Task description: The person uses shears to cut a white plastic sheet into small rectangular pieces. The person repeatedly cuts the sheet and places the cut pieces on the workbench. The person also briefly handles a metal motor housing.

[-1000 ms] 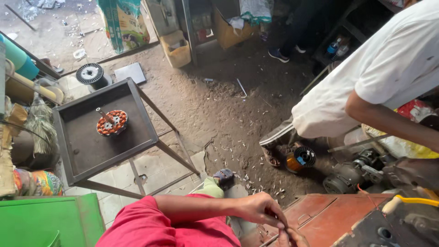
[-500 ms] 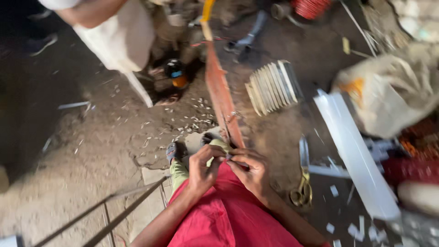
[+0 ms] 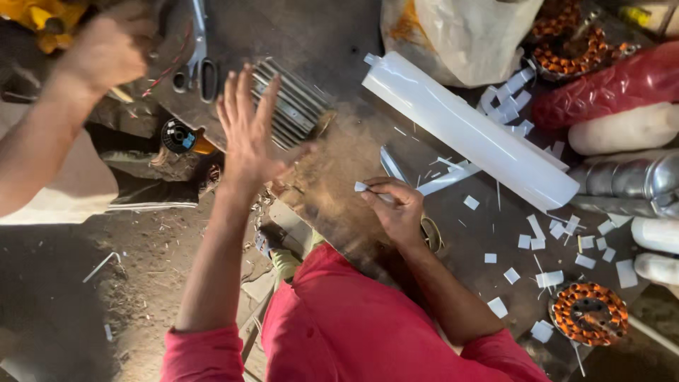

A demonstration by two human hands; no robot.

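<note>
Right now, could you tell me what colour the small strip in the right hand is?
White; the strip shows best in the head view.

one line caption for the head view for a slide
Left hand raised open over a finned metal part; right hand pinches a white paper slip.

Glossy white plastic roll (image 3: 470, 131); ribbed bare-metal stator (image 3: 293, 106); matt paper scraps (image 3: 525, 241); coppery wound coil (image 3: 589, 313); dusty worn bench (image 3: 339, 191)

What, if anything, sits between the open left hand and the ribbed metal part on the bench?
Nothing visible. The left hand is spread open, its fingertips overlapping the near edge of the ribbed metal part, with no object between them. The scissors lie off to the side. The right hand pinches a small white slip, apart from both.
</note>
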